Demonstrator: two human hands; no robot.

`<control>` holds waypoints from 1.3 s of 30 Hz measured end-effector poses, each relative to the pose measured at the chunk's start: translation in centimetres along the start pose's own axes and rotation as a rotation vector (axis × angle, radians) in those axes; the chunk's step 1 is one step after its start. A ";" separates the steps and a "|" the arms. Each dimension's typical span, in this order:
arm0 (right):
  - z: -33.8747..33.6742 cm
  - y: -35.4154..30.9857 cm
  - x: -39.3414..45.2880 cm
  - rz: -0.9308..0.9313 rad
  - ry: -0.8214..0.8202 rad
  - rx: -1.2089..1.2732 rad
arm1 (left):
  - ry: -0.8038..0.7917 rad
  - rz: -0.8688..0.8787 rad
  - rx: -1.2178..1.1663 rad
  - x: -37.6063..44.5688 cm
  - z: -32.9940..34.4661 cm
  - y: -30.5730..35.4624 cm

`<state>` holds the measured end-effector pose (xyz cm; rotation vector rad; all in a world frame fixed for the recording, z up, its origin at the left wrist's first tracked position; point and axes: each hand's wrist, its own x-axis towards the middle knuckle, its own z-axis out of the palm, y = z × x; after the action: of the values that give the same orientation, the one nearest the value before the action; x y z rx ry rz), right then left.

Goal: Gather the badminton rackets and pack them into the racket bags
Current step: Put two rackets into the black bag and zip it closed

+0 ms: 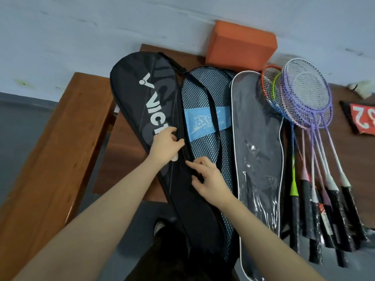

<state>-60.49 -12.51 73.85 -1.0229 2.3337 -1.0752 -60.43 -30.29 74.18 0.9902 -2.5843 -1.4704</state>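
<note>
Brown wooden table (60, 138) against a pale wall, grey floor below; three bags and a bunch of rackets lie side by side across it.

Nearest: right hand (209, 179) on the black bag (142, 94), fingers curled and pinching at its right-edge seam, probably the zipper; the pull itself is too small to make out. Left hand (165, 145) just above it on the same seam, fingers bent and gripping the bag's edge to hold it steady.

Step, as I read it: opening the black bag, nothing packed yet. Next move needs the seam parted along the edge, with one hand bracing the fabric.

The black bag's handle end overhangs the near table edge. Its strap crosses the mesh bag (205, 92), which touches it on the right. The grey bag (255, 128) is next over. Rackets (304, 94) are on the right side of the table, heads toward the far edge, grips overhanging the near edge, untouched.

Far edge: orange block (241, 45) by the wall. Bags are packed tightly; the free space is at the left side of the table.
</note>
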 end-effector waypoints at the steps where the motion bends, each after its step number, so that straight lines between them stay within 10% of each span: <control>1: -0.1 0.1 0.0 0.002 -0.008 0.003 | 0.009 0.006 -0.022 -0.1 0.1 0.1; 10: -1.1 -0.8 2.4 0.314 0.079 0.240 | 0.178 0.182 -0.302 -3.8 -1.4 -0.2; 17: -1.4 -5.0 3.9 0.224 0.090 0.639 | 0.226 0.308 -0.296 -6.3 -3.6 0.8; 31: -4.0 -6.1 3.3 0.000 0.291 0.200 | 0.388 0.250 -0.084 -8.5 -3.5 2.8; 39: -10.2 -3.7 0.6 -0.025 0.402 -0.034 | 0.364 0.568 -0.048 -8.8 -1.1 6.7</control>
<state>-65.13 -9.56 83.18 -0.9168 2.6631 -1.3601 -56.54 -24.12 82.56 0.4055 -2.2799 -1.0802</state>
